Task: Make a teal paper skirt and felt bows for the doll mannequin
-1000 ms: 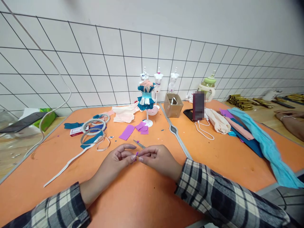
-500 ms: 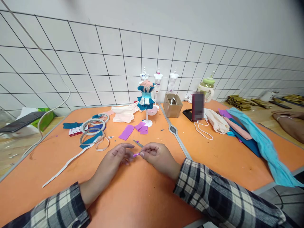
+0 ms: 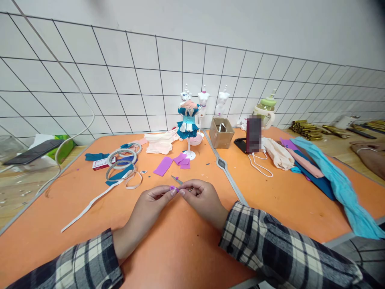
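A small purple piece [image 3: 173, 188] is pinched between my left hand [image 3: 153, 202] and my right hand [image 3: 202, 200], whose fingertips nearly meet over the orange table [image 3: 162, 257]. Just behind the fingers lie scissors [image 3: 177, 180], their handles hidden by my right hand. Flat purple pieces [image 3: 163, 166] rest a little farther back. Beyond them a small mannequin wears a teal and white dress [image 3: 188, 125] with a pink top.
Tape rolls [image 3: 108, 158], a white strip [image 3: 90, 204] and a small box [image 3: 100, 163] lie left. Behind are a cardboard box [image 3: 221, 134], phone [image 3: 254, 134] and bottle [image 3: 266, 110]. Coloured cloths [image 3: 339, 176] lie right; another person's arm [image 3: 368, 158] rests at the far right.
My left hand has moved in toward my right and closed its thumb and finger on the purple piece. The whole view has shifted slightly.
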Demonstrator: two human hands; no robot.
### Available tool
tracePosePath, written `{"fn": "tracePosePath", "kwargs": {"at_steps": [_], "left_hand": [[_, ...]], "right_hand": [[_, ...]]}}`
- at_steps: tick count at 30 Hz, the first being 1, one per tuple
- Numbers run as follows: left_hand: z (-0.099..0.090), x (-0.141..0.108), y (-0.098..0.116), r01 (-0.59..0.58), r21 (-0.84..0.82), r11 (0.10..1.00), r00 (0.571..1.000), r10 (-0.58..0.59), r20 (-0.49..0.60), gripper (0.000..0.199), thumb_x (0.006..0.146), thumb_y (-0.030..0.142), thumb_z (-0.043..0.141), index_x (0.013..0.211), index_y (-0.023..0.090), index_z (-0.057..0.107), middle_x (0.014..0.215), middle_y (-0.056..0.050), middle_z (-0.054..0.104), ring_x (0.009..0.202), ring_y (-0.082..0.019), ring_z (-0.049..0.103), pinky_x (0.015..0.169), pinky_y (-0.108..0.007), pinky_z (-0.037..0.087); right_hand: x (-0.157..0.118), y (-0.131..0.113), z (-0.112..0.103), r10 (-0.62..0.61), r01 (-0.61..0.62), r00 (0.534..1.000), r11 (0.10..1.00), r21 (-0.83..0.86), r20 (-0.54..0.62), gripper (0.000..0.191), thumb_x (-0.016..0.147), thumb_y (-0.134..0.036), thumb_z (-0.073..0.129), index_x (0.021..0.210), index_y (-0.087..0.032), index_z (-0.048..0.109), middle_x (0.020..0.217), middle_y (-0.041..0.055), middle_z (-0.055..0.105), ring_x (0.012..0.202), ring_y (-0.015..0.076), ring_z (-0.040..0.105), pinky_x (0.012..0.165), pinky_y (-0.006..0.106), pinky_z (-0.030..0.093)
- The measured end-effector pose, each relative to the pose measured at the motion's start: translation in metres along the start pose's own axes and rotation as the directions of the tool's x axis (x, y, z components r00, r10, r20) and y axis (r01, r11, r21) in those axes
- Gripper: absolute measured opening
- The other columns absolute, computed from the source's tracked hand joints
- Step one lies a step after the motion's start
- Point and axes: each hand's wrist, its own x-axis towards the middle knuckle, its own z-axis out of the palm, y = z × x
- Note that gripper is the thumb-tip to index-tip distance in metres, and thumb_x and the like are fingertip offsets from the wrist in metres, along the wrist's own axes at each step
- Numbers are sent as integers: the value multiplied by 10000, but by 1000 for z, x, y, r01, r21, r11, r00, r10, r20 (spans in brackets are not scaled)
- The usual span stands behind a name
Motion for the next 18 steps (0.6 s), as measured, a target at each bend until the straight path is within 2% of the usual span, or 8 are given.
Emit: {"fn": "tracePosePath", "kwargs": {"at_steps": [5,9,12,18], "left_hand": [[-1,1,2,-23,89,996,1000,22,15,256,763,448,702,829,215,787,885,-40,794,873,-238,699,819,-306,528],[0,2,2,-42,115,992,999,42,11,238,755,432,694,803,215,781,863,-40,792,849,-234,702,801,-298,534],[0,2,3,-44,128,991,999,41,26,245,743,432,691,784,205,773,839,-49,789,826,-238,702,780,-301,539],[3,-1,7,-64,89,994,996,58,68,270,729,447,685,821,203,758,866,-53,792,845,-244,706,786,-316,549]], "right_hand": [[3,3,-11,-32,39,998,990,-134,53,128,785,-261,661,837,-186,750,609,-30,579,506,76,403,485,206,316],[6,3,-17,-156,180,982,942,-285,106,92,799,-228,666,828,-207,751,617,-32,596,534,83,451,554,213,365],[6,1,-19,-221,254,966,910,-328,136,81,802,-198,658,811,-207,739,615,-37,590,554,85,481,583,211,379],[4,-1,-17,-163,183,982,938,-293,94,31,769,-175,641,756,-182,668,593,-52,544,522,78,460,520,189,368]]}}
